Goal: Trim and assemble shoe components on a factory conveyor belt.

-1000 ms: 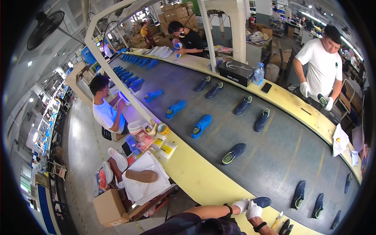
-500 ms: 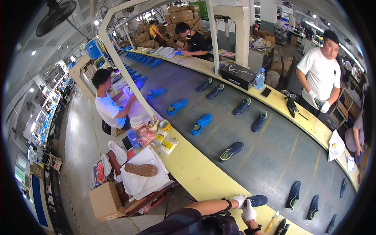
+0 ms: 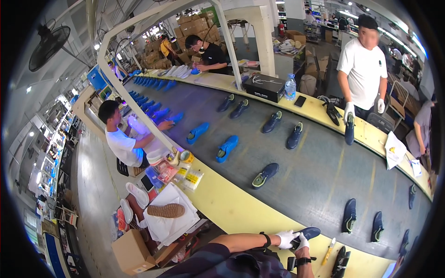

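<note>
A dark navy shoe (image 3: 309, 232) is held over the yellow near ledge (image 3: 241, 214) of the conveyor, its toe pointing away to the right. My left hand (image 3: 286, 239), in a white glove, grips the shoe from its left side. My right hand (image 3: 302, 241), gloved too, closes on its near side around the heel end. The fingers partly cover the shoe's opening. Right of my hands, a yellow-handled tool (image 3: 328, 251) lies on the ledge, with a black tool or pouch (image 3: 341, 262) beside it.
Navy shoes (image 3: 264, 175) and blue shoes (image 3: 227, 148) stand spaced along the grey belt (image 3: 306, 185). Across it, a person in white (image 3: 364, 69) holds another navy shoe (image 3: 349, 130). A seated person (image 3: 123, 134) works at the left, near a metal frame post (image 3: 139, 109). Cardboard box (image 3: 132, 251) lower left.
My hands still hold the shoe, and the right has closed in nearer its side. The person across has lowered a shoe toward the belt. The seated person now reaches toward a blue shoe.
</note>
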`<state>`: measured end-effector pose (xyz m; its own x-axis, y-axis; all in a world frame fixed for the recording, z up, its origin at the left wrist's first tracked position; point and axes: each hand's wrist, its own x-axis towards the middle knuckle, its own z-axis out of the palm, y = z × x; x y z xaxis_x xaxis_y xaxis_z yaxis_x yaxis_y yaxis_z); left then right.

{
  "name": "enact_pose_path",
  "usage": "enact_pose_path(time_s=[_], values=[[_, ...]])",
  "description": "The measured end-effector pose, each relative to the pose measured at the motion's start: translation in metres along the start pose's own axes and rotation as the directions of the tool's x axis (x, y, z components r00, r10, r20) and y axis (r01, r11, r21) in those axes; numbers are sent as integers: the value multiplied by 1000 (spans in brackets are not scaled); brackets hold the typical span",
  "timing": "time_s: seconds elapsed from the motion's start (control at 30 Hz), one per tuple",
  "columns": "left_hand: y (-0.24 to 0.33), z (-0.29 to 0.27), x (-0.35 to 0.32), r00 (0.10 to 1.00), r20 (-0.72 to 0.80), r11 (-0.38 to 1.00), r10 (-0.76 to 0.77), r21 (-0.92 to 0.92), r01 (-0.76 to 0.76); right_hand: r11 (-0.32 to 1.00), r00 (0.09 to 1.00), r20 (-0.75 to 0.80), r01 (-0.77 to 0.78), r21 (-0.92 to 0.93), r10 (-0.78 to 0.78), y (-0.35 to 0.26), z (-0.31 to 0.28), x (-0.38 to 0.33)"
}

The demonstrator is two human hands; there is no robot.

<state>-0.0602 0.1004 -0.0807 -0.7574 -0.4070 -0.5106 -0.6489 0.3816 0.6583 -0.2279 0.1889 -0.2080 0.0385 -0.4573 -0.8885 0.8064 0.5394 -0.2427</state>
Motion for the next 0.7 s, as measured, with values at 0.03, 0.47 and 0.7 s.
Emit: enact_pose_path(time_s=[0.03, 0.47, 0.7], values=[[-10, 3, 10, 992, -62, 984, 109, -133, -117, 999, 999, 28, 42, -12, -42, 4, -3, -8], [33, -111, -38, 969, -237, 922, 67, -357, -151, 787, 813, 198, 581, -205, -548, -48, 120, -206], [82, -111, -67, 939, -320, 732, 128, -608, -308, 635, 680, 211, 732, -246, -702, -43, 95, -246]])
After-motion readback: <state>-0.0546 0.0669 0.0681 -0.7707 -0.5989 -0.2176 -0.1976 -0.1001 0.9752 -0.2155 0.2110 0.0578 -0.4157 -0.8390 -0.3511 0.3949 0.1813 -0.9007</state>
